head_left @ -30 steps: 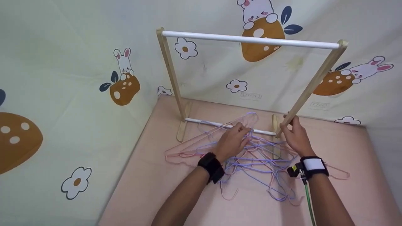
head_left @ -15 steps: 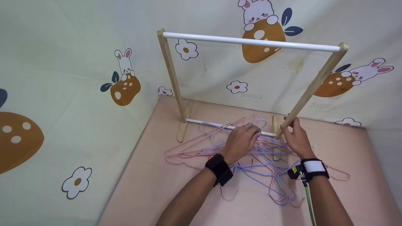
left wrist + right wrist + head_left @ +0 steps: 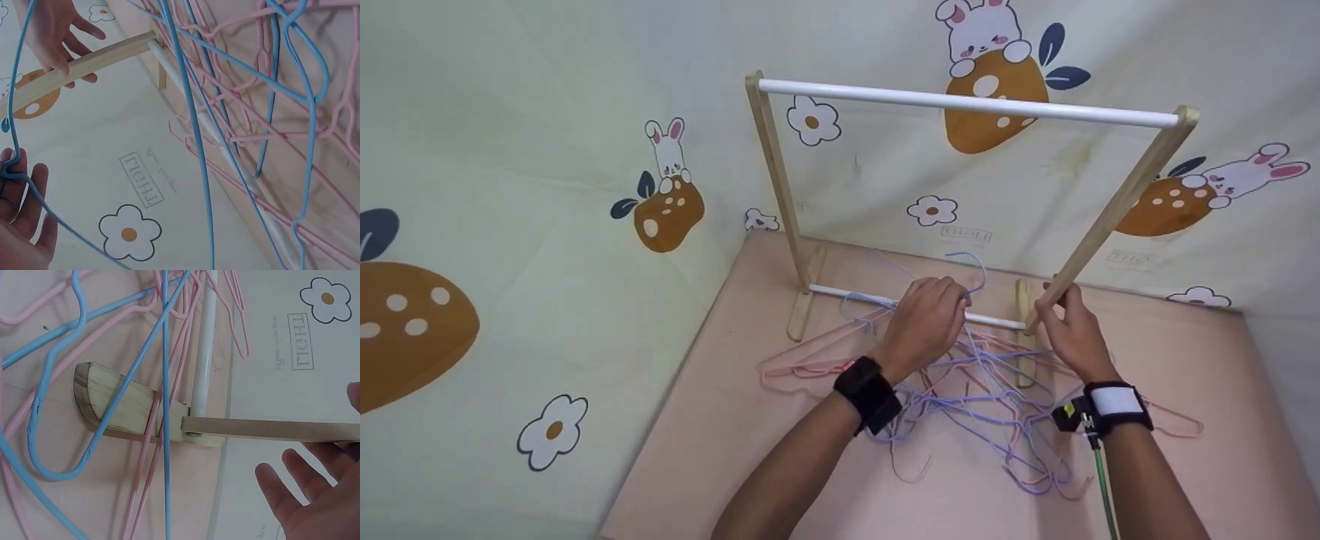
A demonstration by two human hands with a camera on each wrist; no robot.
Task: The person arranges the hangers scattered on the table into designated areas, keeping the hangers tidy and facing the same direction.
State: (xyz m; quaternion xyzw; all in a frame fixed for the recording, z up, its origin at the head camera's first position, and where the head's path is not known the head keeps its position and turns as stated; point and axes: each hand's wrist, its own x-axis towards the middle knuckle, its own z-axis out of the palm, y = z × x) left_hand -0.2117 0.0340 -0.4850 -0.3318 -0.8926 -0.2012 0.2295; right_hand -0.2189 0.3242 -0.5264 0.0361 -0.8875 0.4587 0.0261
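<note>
In the head view my left hand (image 3: pixel 928 322) grips a blue clothes hanger (image 3: pixel 979 274) just below its hook, which points up and away from me. The left wrist view has the same hanger's wire (image 3: pixel 42 197) running past the curled fingers. My right hand (image 3: pixel 1074 330) holds the lower part of the right wooden post (image 3: pixel 1099 232) of a small clothes rack, thumb on one side and fingers behind. Beneath the left hand spreads a tangled pile of pink and blue hangers (image 3: pixel 982 397), lying partly across the rack's low white bar (image 3: pixel 994 320).
The rack's upper white bar (image 3: pixel 960 101) spans the two posts. One wooden foot (image 3: pixel 118 402) has hanger wires crossing over it. A pink-covered surface (image 3: pixel 690 450) lies under everything, with a printed cloth wall (image 3: pixel 862 180) close behind.
The left hand has raised the blue hanger from the pile, its hook now standing higher behind the hand. My right hand stays on the post.
</note>
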